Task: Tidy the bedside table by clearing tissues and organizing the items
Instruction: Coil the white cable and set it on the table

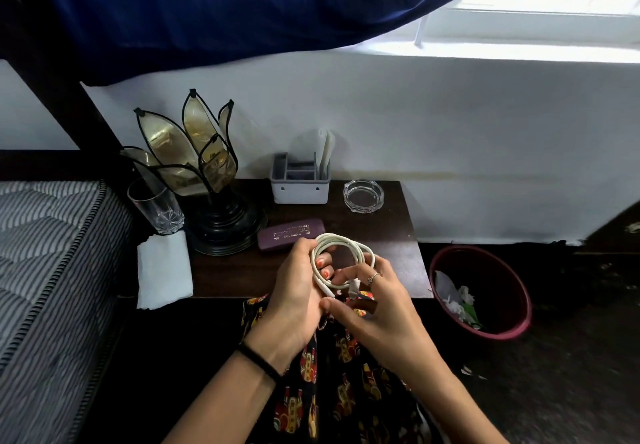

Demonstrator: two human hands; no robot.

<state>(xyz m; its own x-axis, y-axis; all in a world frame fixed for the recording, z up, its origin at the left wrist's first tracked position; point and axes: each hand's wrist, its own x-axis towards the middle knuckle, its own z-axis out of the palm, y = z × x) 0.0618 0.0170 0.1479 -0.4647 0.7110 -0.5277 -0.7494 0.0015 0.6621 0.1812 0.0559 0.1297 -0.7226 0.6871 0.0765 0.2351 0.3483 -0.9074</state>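
Over the front edge of the dark wooden bedside table [391,235], both hands hold a coiled white cable [346,246]. My left hand [298,291] grips the coil's left side, its fingers curled through the loops. My right hand [377,301], with a ring on one finger, pinches the cable's plug end at the bottom of the coil. A purple glasses case [287,234] lies just behind the coil. A folded white tissue [162,270] hangs over the table's left front corner.
On the table stand a petal-shaped lamp [204,180], a drinking glass [156,206], a grey organizer box [299,183] and a glass ashtray [363,195]. A maroon bin [485,291] with crumpled tissues sits on the floor at right. A striped mattress [52,253] lies at left.
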